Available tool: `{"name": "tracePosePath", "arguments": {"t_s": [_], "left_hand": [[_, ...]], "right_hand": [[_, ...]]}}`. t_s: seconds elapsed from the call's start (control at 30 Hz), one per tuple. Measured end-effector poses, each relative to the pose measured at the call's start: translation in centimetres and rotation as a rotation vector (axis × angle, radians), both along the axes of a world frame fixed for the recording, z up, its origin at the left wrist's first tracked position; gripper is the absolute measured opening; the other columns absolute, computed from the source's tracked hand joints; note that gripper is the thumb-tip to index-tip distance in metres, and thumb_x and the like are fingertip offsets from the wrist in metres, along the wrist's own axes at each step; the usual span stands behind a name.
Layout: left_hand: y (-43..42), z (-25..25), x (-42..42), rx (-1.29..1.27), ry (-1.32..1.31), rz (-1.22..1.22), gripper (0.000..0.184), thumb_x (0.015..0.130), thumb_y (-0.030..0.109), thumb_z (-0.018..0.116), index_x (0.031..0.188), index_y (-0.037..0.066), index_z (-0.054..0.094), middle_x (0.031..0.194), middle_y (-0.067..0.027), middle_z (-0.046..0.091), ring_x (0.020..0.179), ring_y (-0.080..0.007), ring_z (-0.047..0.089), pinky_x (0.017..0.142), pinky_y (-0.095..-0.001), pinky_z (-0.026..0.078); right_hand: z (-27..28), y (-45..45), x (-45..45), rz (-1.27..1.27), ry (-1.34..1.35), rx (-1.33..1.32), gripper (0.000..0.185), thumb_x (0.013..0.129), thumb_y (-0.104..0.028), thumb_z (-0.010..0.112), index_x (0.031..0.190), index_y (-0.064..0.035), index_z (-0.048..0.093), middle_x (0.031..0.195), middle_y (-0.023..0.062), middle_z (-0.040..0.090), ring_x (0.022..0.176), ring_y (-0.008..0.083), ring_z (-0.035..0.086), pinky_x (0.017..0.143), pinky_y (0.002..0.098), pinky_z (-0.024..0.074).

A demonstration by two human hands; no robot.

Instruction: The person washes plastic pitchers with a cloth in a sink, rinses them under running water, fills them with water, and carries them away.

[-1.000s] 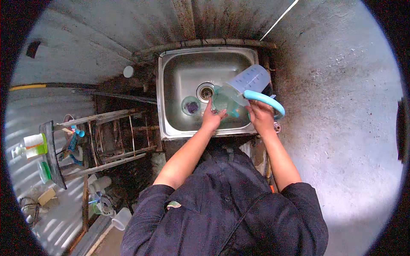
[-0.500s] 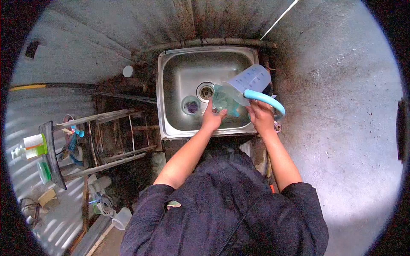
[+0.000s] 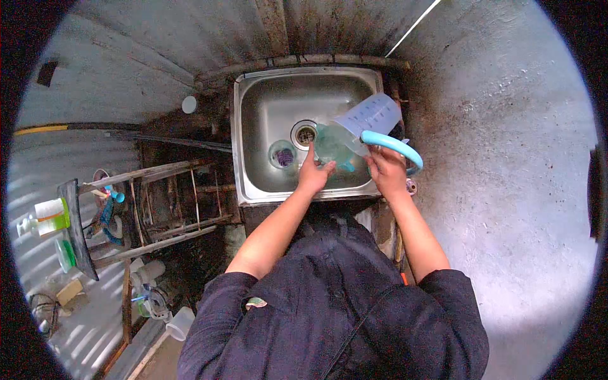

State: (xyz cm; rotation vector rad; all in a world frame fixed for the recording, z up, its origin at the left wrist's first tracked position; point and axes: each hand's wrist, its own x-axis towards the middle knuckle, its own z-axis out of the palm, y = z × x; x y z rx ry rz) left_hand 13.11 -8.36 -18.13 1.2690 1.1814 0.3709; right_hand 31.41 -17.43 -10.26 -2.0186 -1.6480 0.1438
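A clear measuring jug (image 3: 375,116) with a light blue handle (image 3: 391,144) lies tilted over the right side of the steel sink (image 3: 269,95), its mouth toward a greenish translucent container (image 3: 333,147). My right hand (image 3: 386,170) is closed on the jug by its handle. My left hand (image 3: 315,172) grips the near left side of the greenish container, thumb and fingers around it. Left of it, on the sink floor, stands a small clear bowl (image 3: 282,154) with something dark purple inside. The drain (image 3: 305,135) shows just above my left hand.
A wooden rack (image 3: 152,244) stands at the left, with a pump bottle (image 3: 49,216) and a green-and-clear container (image 3: 65,254) at its outer end. Below lie a white cup (image 3: 180,324) and other vessels. A pale wall (image 3: 506,190) rises close on the right.
Both hands keep nearly the same place and hold. The jug has tilted very slightly, and the view has shifted a little.
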Motion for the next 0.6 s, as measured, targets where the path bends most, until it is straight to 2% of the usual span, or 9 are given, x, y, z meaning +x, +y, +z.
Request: {"name": "tracePosePath", "arguments": {"t_s": [0.1,0.17,0.27,0.4,0.5,0.6], "left_hand": [[0.0,1.0,0.0,-0.035,-0.033,0.008,0.092,0.079,0.012,0.070,0.145,0.009,0.006,0.108,-0.0236,0.059,0.084,-0.0211,0.064,0.066,-0.0294,0.053],[-0.2,-1.5,-0.1,-0.052,-0.046,0.024,0.092,0.079,0.012,0.070,0.145,0.009,0.006,0.110,-0.0247,0.058,0.090,-0.0218,0.063,0.066,-0.0295,0.053],[-0.4,-2.2,0.0,-0.050,-0.016,0.030,0.092,0.079,0.011,0.070,0.145,0.009,0.006,0.112,-0.0258,0.057,0.096,-0.0235,0.061,0.068,-0.0302,0.053],[-0.2,0.8,0.2,-0.015,0.023,0.014,0.092,0.078,0.012,0.070,0.145,0.009,0.007,0.114,-0.0268,0.056,0.097,-0.0255,0.060,0.073,-0.0318,0.053],[-0.1,-0.4,0.0,-0.194,-0.078,0.049,0.094,0.076,0.018,0.073,0.145,0.010,0.008,0.114,-0.0290,0.055,0.098,-0.0273,0.061,0.077,-0.0329,0.051],[-0.3,-3.9,-0.2,-0.014,0.046,0.006,0.095,0.075,0.022,0.073,0.145,0.010,0.010,0.115,-0.0302,0.054,0.098,-0.0290,0.061,0.079,-0.0334,0.050]], "right_hand": [[-0.4,0.0,0.0,0.005,-0.019,0.022,0.027,0.072,-0.012,0.070,0.099,-0.0070,0.066,0.083,0.0110,0.062,0.080,0.0291,0.058,0.071,0.0386,0.0445],[-0.7,-0.2,0.0,0.001,-0.029,0.034,0.028,0.073,-0.012,0.070,0.100,-0.0075,0.066,0.082,0.0107,0.061,0.081,0.0288,0.058,0.071,0.0383,0.0445],[-1.4,-0.4,0.2,-0.008,-0.045,0.045,0.030,0.073,-0.013,0.070,0.102,-0.0087,0.066,0.083,0.0100,0.062,0.081,0.0283,0.058,0.072,0.0378,0.0446],[-0.8,-0.3,0.0,-0.028,-0.042,0.022,0.030,0.073,-0.013,0.070,0.103,-0.0093,0.066,0.087,0.0096,0.063,0.084,0.0278,0.059,0.075,0.0373,0.0450],[-0.5,-0.3,-0.2,-0.039,-0.022,0.014,0.031,0.073,-0.013,0.071,0.103,-0.0089,0.066,0.091,0.0104,0.064,0.088,0.0276,0.059,0.077,0.0372,0.0453],[-0.9,-0.4,0.0,-0.031,0.012,0.043,0.033,0.073,-0.013,0.071,0.105,-0.0083,0.066,0.096,0.0112,0.064,0.091,0.0282,0.059,0.080,0.0377,0.0453]]}}
